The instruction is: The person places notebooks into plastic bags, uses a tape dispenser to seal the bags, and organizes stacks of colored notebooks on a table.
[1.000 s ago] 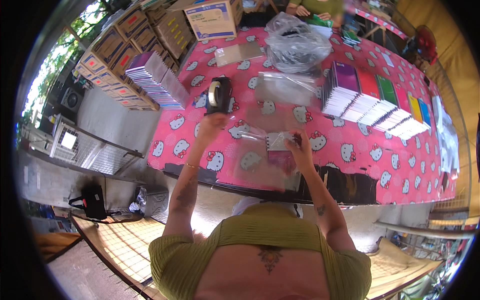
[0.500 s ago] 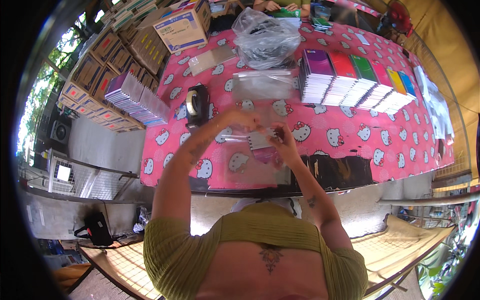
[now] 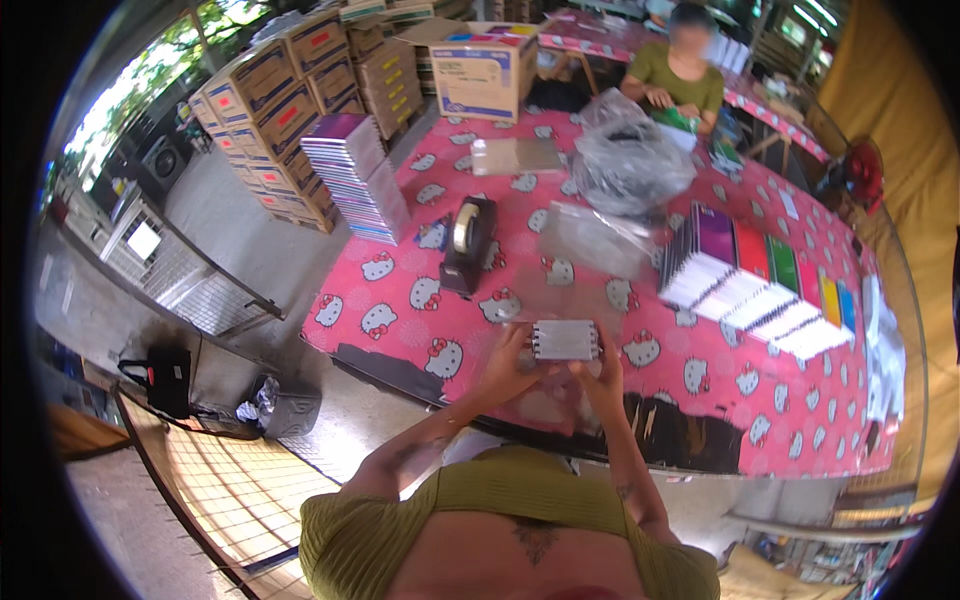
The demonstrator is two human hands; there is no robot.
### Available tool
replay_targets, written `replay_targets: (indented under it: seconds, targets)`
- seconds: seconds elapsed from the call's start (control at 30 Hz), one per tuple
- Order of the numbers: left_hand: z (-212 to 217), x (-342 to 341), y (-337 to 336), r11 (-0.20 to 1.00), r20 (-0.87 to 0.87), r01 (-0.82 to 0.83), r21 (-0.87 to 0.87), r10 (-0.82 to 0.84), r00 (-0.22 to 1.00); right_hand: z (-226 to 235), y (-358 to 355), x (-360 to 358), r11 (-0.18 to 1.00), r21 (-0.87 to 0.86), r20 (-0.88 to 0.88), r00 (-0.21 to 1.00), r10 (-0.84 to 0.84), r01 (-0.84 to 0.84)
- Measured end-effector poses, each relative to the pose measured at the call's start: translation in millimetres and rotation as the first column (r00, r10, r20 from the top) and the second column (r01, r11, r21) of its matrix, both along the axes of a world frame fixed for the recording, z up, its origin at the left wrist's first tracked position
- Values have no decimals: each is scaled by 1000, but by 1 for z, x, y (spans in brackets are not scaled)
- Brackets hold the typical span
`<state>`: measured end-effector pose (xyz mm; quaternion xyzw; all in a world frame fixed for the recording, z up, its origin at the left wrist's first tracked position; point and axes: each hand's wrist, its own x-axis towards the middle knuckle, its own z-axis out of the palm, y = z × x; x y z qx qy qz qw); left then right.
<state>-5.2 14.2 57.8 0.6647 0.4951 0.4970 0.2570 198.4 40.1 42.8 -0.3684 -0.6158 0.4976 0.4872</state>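
Both my hands hold a small stack of notebooks [image 3: 564,340] edge-on above the near edge of the pink patterned table [image 3: 400,300]. My left hand [image 3: 508,362] grips its left end and my right hand [image 3: 603,372] its right end. A clear plastic sleeve [image 3: 545,400] hangs under the stack between my hands. Just beyond my left hand stands a black tape dispenser [image 3: 468,243].
Clear bags [image 3: 590,240] lie mid-table, with a bulging plastic bag [image 3: 628,165] behind. Fanned rows of coloured notebooks [image 3: 760,285] lie to the right, a tall notebook stack [image 3: 355,175] on the left edge. Cardboard boxes [image 3: 280,100] stand far left. Another person [image 3: 680,75] sits across the table.
My hands have drawn together near the table's edge and now hold the notebook stack edge-on between them; my view has lifted toward the far side of the table.
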Motion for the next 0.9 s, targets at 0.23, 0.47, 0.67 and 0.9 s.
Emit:
replay_targets:
  seconds: [0.23,0.47,0.67,0.9]
  targets:
    - [176,-218,91,671,297,-620,407,545,784,1,-4,-6,980,16,-21,980,-199,199]
    - [228,-356,163,692,650,-716,-90,586,485,-39,-27,10,948,-6,19,948,-317,318]
    - [67,-314,84,771,826,-627,115,276,492,-78,-56,82,732,-65,150,732,-664,678]
    - [-95,-421,57,330,272,-884,-331,930,246,-67,-45,100,724,-321,46,774,-632,610]
